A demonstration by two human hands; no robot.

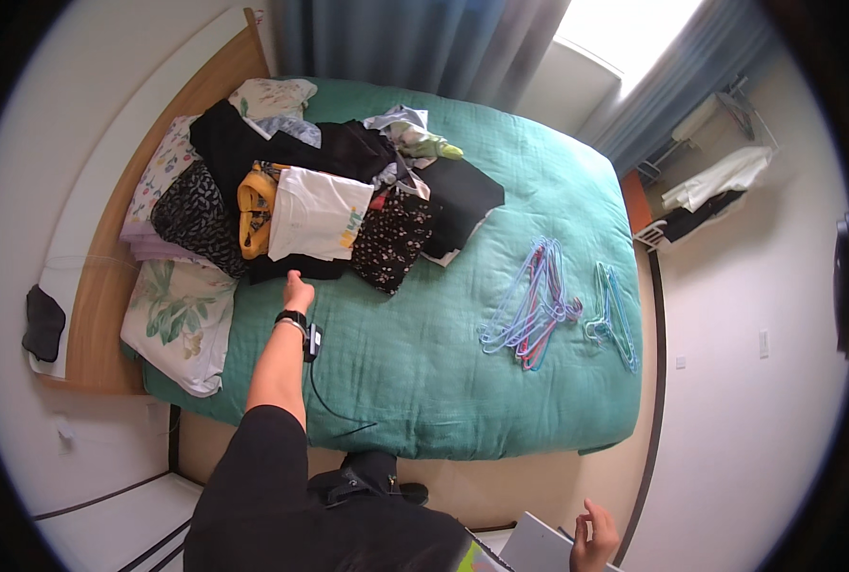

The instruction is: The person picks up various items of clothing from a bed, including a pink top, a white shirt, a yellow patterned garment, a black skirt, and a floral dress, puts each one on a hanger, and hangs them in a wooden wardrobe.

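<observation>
My left hand [298,294] reaches out over the bed to the near edge of a pile of clothes, wearing a black watch and a bracelet. Its fingertips meet the rim of a black garment [303,267]; whether they grip it is unclear. Just beyond lies a folded white T-shirt [317,214] with a coloured print, beside a folded yellow garment [256,211]. A black floral garment [396,236] and a black leaf-patterned one [196,214] flank them. Down at the lower right, my right hand [597,538] hangs with fingers loosely bent and apart, nothing visible in it.
Plastic hangers [535,307] lie on the green quilt [410,372], with more hangers [614,314] nearer its right edge. A black device [314,343] with a cable rests beside my left wrist. A white furniture panel [535,547] stands near my right hand. Pillows [181,322] line the headboard.
</observation>
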